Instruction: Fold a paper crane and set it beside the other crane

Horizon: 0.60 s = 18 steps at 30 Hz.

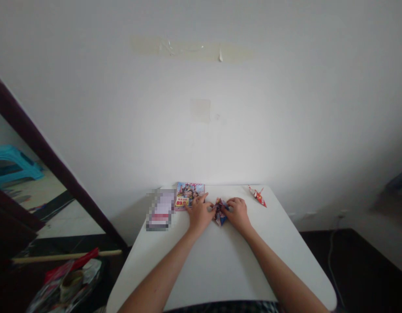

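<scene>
A small folded piece of printed paper [220, 212], blue and red, lies on the white table [220, 261] between my two hands. My left hand [200, 211] pinches its left side with curled fingers. My right hand [237, 212] grips its right side the same way. Both forearms reach in from the bottom of the picture. Just left of my left hand lies a colourful printed leaflet [188, 195] with yellow price print. A finished folded paper figure [258, 196], red and white, rests at the table's far right.
A blurred-out flat item [161, 209] lies at the table's left edge. The table stands against a white wall. On the floor at lower left sit a bag of rubbish [67, 282] and a wooden stick [67, 256]. A blue stool [11, 165] shows at far left.
</scene>
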### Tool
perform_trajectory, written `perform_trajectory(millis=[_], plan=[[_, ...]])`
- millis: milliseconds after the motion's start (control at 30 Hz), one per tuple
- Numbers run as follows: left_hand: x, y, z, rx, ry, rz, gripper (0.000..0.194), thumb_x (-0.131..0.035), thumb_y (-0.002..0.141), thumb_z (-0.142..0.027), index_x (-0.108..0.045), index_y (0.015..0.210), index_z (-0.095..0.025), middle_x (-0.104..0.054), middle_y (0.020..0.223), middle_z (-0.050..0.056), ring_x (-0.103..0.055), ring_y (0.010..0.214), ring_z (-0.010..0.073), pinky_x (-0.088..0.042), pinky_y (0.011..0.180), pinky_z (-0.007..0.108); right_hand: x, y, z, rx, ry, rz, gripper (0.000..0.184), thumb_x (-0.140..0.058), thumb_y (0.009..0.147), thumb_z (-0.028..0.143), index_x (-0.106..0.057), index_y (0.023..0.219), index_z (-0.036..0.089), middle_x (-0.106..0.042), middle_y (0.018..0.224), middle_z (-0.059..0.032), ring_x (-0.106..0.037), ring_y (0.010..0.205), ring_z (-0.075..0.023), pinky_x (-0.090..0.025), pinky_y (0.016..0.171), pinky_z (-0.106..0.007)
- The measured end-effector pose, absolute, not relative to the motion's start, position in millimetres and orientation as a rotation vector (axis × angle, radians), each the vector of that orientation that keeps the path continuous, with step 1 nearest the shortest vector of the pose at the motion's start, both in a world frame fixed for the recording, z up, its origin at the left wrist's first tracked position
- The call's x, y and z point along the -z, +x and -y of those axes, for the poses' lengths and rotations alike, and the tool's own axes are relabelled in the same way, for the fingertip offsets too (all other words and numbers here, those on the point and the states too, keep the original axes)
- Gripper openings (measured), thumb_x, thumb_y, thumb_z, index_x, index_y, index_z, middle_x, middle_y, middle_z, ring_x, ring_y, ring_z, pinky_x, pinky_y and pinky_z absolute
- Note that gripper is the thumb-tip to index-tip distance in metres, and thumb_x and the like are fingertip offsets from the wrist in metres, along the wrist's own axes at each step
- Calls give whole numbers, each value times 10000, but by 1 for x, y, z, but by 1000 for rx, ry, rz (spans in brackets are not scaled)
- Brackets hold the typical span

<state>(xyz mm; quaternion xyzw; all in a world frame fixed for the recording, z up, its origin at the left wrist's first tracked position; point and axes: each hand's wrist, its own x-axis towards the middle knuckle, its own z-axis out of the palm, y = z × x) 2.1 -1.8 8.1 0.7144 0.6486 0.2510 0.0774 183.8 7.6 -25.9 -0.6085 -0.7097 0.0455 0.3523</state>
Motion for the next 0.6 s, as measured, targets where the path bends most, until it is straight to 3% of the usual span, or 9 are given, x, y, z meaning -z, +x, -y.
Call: perform_trajectory(millis=[367,600], plan=[[-19,2,2,-633,2148,-1920,143,-672,819,-389,-761,916,-332,-493,1541,-36,-363,1416,375,-201,1079,804,25,175,-7,-76,-1656,1784,111,-732,804,335,-768,809,230,-674,1057,-121,-530,1070,-302,-424,933,-424],[-20,4,-5,-599,2132,-1934,161,-695,799,-417,-769,935,-369,-499,1534,-42,-363,1420,382,-212,1077,801,22,176,-9,-22,-1652,1820,147,-740,805,376,-755,765,235,-670,1023,-110,-540,1032,-277,-429,880,-389]])
